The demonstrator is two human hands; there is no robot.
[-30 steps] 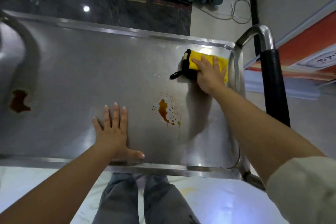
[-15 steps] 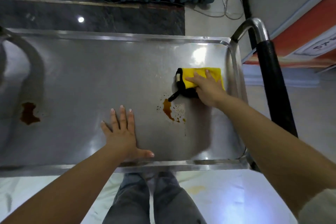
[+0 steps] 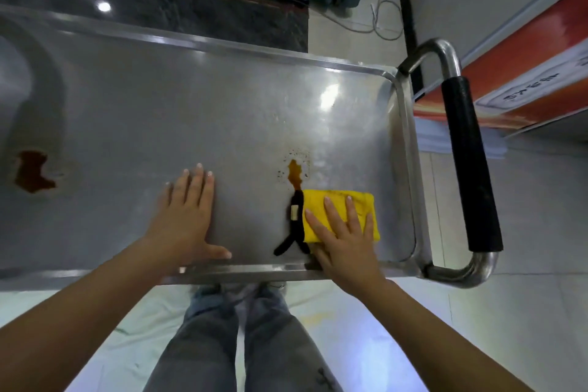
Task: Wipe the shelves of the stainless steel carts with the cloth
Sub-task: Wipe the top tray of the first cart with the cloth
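Fingers of the right hand (image 3: 345,239) are lying spread on the yellow cloth (image 3: 342,212), risking smearing the brown spill (image 3: 294,173) just beside it across the shelf (image 3: 191,111).

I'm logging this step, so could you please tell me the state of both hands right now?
Left hand: open, flat on the cart shelf, holding nothing.
Right hand: open, palm pressing the yellow cloth onto the shelf.

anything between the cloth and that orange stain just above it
Nothing visible. The right hand presses the cloth flat on the shelf, and the stain begins right at the cloth's far left corner. Only bare steel lies between.
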